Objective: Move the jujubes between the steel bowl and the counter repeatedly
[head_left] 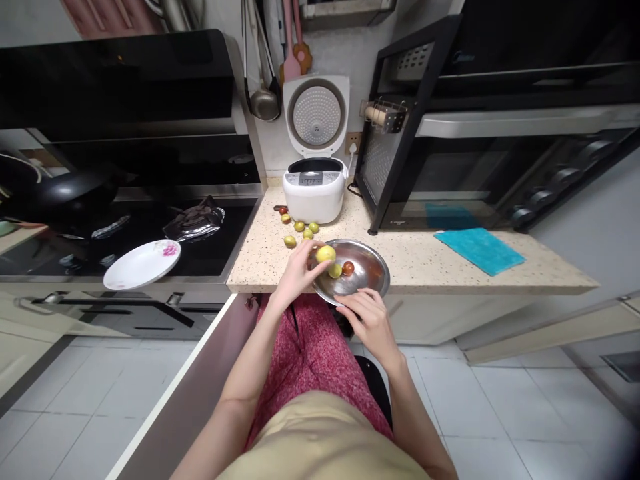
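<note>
My left hand (299,270) holds a yellow-green fruit (325,253) over the rim of a steel bowl (373,263) at the counter's front edge. My right hand (369,319) grips the bowl's near rim from below. Inside the bowl lie a small yellow fruit (335,270) and a red one (348,268). Several more small fruits, such as one green fruit (290,241), lie loose on the speckled counter (425,257) just behind my left hand, in front of the rice cooker.
A white rice cooker (315,187) stands open at the back of the counter. A black oven (500,167) fills the right side, with a teal cloth (480,250) before it. On the stove at left sit a white plate (143,265) and a black wok (60,193).
</note>
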`<state>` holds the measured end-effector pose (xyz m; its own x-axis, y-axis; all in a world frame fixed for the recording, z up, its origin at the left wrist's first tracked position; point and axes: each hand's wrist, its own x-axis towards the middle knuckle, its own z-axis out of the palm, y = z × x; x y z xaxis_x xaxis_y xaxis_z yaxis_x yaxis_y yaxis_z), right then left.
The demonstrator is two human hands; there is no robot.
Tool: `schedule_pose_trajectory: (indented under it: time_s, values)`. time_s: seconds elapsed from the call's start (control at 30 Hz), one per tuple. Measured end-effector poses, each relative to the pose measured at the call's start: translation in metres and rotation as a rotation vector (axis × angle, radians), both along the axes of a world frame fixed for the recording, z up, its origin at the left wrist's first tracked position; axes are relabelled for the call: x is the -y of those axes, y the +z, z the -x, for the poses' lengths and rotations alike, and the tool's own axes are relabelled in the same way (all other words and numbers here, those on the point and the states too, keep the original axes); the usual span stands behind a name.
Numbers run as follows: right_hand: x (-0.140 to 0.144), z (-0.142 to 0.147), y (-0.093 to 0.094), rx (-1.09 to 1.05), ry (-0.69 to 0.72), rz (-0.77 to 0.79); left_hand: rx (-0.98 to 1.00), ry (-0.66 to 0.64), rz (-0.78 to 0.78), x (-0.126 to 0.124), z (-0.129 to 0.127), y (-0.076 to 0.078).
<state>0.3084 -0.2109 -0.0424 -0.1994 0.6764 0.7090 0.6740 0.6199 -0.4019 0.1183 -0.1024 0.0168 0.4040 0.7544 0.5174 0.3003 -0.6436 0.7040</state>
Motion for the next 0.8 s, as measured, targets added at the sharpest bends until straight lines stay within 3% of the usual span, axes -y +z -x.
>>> schedule_pose_trajectory:
  time_s: [0.1, 0.23, 0.37, 0.57, 0.8]
  values:
    - [0.000, 0.001, -0.001, 0.001, -0.004, 0.003, -0.166, -0.073, -0.067, -0.013, -0.019, 0.008]
    - [0.000, 0.003, -0.002, -0.015, -0.010, -0.001, -0.313, -0.043, -0.094, -0.033, -0.036, 0.010]
    - [0.000, 0.003, -0.003, -0.023, -0.015, -0.002, -0.364, -0.032, -0.114, -0.043, -0.039, 0.006]
    - [-0.001, 0.003, -0.005, -0.023, -0.009, -0.039, -0.276, -0.106, -0.102, -0.037, -0.039, 0.005]
    - [-0.001, 0.004, -0.001, -0.007, -0.016, -0.037, -0.317, -0.347, -0.019, -0.027, -0.064, 0.003]
